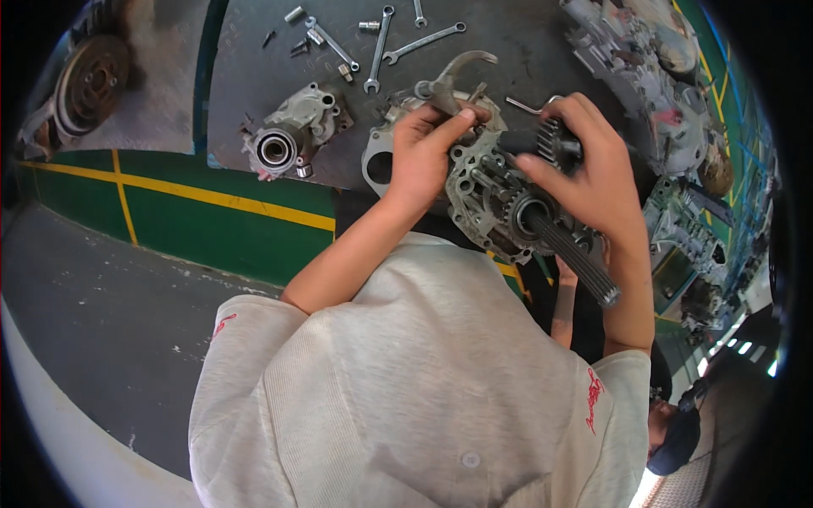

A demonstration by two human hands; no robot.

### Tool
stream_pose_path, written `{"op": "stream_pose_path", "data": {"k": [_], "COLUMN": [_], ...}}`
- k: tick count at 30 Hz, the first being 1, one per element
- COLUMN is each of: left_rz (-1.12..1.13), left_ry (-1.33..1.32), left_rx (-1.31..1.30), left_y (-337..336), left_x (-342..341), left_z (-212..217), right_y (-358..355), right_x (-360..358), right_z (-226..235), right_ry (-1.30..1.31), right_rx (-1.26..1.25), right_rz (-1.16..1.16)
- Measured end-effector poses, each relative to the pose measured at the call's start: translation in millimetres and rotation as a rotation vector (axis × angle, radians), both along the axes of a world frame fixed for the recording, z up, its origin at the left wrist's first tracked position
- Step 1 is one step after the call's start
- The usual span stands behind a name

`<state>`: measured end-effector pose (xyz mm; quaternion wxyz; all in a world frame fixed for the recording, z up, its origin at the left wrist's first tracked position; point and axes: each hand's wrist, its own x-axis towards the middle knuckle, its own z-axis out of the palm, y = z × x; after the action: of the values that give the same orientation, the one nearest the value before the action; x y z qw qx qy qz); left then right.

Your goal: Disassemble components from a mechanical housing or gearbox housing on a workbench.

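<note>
My left hand is closed, its thumb and fingers pinching the base of a grey shift fork whose curved arm points up and right. A dark toothed gear sits between the thumb and fingers of my right hand, which partly cover it. Below and between both hands lies an open gearbox housing of grey cast metal. From its bearing a long splined shaft juts toward the lower right. My left hand hides part of the casting behind it.
On the dark metal bench lie several combination wrenches, sockets and a bent rod. A smaller housing with a round bearing stands left. Large castings line the right. Another person's forearm reaches in from the right.
</note>
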<state>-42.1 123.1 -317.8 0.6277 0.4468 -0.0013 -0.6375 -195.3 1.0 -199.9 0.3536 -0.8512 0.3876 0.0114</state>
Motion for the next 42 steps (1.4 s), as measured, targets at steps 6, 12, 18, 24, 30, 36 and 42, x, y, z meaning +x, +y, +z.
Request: {"op": "stream_pose_path", "data": {"k": [6, 12, 18, 24, 30, 36, 42], "left_rz": [0.031, 0.04, 0.039, 0.079, 0.071, 0.116, -0.034], "left_ry": [0.113, 0.207, 0.271, 0.304, 0.356, 0.308, 0.314], "left_rx": [-0.047, -0.052, -0.095, -0.102, -0.068, -0.077, -0.13], "left_y": [0.5, 2.9, 2.7, 3.3, 1.8, 2.6, 1.1], "left_x": [-4.5, -4.3, -6.7, -9.1, -12.6, -19.6, -7.9], "left_z": [-2.9, -1.8, -8.7, -11.6, -11.7, -16.5, -14.9], "right_y": [-6.5, -9.5, -23.0, -15.8, 6.1, 14.0, 10.1], "right_x": [14.2, 33.7, 62.3, 75.3, 50.5, 46.7, 60.0], "right_z": [14.9, 19.4, 25.1, 30.3, 25.5, 22.6, 33.6], "right_ry": [0.103, 0.367, 0.563, 0.727, 0.571, 0.571, 0.713], "right_rx": [0.043, -0.146, 0.027, 0.146, 0.194, 0.163, 0.12], "right_rz": [0.143, 0.469, 0.404, 0.271, -0.123, -0.233, -0.027]}}
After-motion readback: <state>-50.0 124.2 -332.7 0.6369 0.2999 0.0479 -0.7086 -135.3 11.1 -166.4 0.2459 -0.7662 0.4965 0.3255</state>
